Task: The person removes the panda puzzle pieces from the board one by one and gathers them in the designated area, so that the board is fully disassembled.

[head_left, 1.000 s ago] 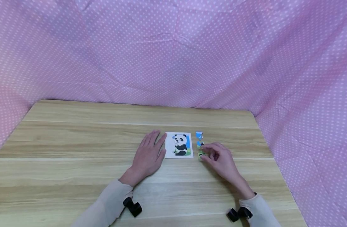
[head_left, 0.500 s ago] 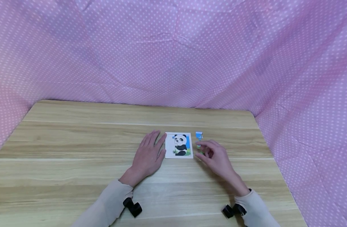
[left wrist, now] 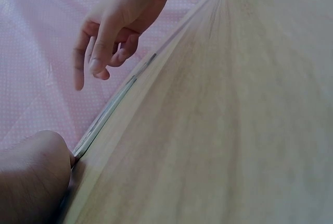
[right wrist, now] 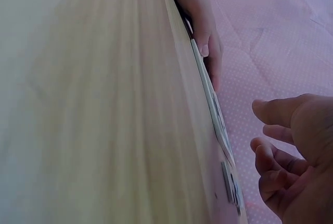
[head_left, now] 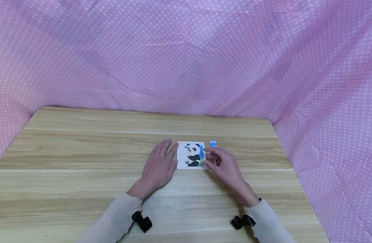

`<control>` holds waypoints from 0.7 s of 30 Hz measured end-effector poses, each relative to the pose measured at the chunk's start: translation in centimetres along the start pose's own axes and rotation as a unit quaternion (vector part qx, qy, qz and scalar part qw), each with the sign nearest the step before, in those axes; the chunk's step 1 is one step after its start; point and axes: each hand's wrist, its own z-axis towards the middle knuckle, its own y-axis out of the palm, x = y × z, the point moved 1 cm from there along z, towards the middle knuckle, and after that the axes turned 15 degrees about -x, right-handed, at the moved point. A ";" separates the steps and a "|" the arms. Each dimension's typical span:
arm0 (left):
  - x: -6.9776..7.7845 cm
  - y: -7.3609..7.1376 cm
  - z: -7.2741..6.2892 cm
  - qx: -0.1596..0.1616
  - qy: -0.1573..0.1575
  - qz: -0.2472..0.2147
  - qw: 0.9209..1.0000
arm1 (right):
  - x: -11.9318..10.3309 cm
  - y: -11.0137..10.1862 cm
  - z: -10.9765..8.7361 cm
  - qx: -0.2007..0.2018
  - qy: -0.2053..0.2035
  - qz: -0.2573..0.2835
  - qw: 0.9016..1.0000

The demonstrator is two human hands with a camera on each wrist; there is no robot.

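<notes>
White-bordered square panda puzzle board (head_left: 191, 156) lies flat on the light wooden worktop (head_left: 82, 152), approx. centre, between both hands. Left hand (head_left: 159, 166) rests palm-down on the worktop w/ fingers straight and spread a little, fingertips touching the board's left edge; it holds nothing. Left wrist view shows the same: thumb pressed at the board's thin edge (left wrist: 112, 109). Right hand (head_left: 221, 164) hovers at the board's right edge, fingers loosely curled, thumb and forefinger brought close together over the lower right corner; whether a piece sits between them can't be told, too small and hidden by the fingers. Right wrist view shows those fingers (right wrist: 276, 153) bent, just above the board, not plainly touching it. Small blue loose puzzle piece (head_left: 213, 144) lies on the worktop just beyond the right hand, near the board's upper right corner, apart from it. Pink white-dotted cloth (head_left: 186, 57) walls the worktop on three sides.
</notes>
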 end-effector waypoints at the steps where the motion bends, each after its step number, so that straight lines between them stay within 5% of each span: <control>1: 0.0 0.0 0.0 0.001 0.001 0.000 1.000 | -0.1 0.1 0.2 -0.001 -0.002 -0.002 1.000; 21: -0.2 0.2 0.0 -0.004 0.001 0.004 1.000 | -1.5 1.6 2.7 -0.003 -0.002 0.014 1.000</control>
